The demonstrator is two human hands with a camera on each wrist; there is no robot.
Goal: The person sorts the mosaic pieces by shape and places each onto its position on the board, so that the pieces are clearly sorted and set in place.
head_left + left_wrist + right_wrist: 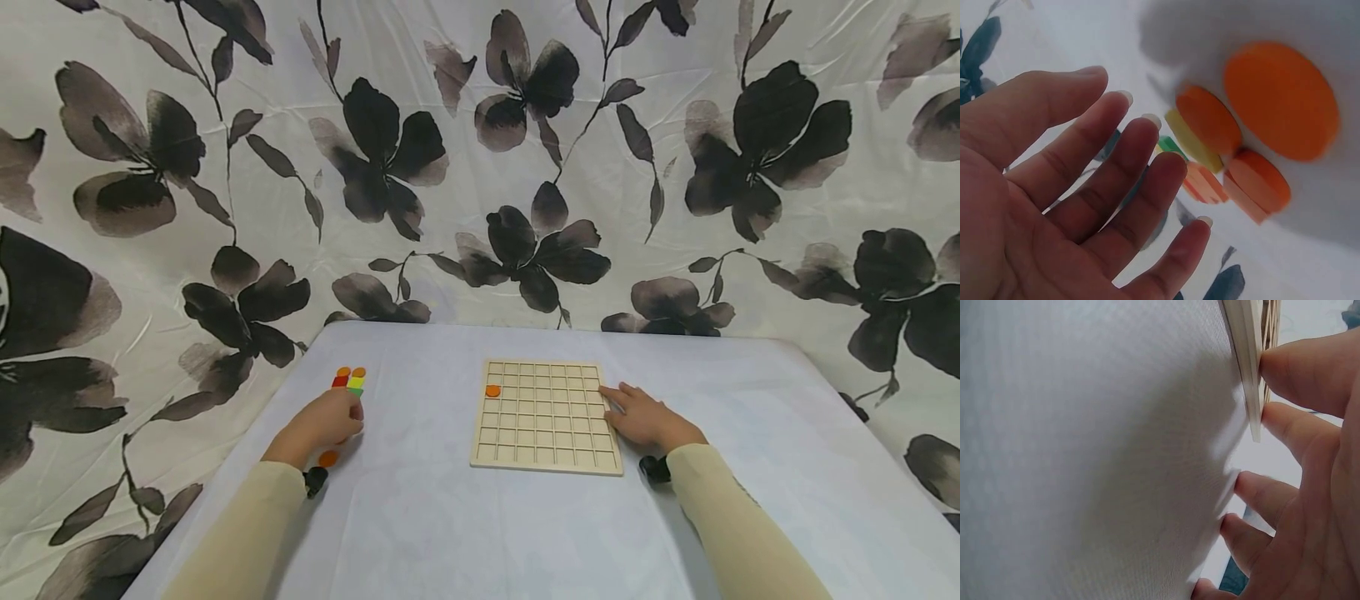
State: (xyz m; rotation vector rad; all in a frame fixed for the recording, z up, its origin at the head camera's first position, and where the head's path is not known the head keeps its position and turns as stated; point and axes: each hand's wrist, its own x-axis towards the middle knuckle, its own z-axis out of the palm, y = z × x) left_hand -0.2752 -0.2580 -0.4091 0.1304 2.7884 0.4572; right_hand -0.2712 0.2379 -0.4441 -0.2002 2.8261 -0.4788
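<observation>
My left hand (327,422) is over a group of small coloured pieces at the left of the table. In the left wrist view, its relaxed fingers hold nothing, and an orange disc (1282,100) lies beyond the fingertips. Past them, in the head view, are a red piece (341,382), a yellow piece (356,383) and a partly hidden green piece (357,392). Thumb and forefinger of my right hand (642,417) touch the right edge of a wooden grid board (547,469); its other fingertips rest on the cloth. One orange disc (492,391) sits in a cell near the board's upper left.
A white cloth (420,517) covers the table, and a floral curtain (450,167) hangs behind it. Another orange disc (328,459) lies close to the left wrist. Two more orange discs (359,372) are at the far end of the group.
</observation>
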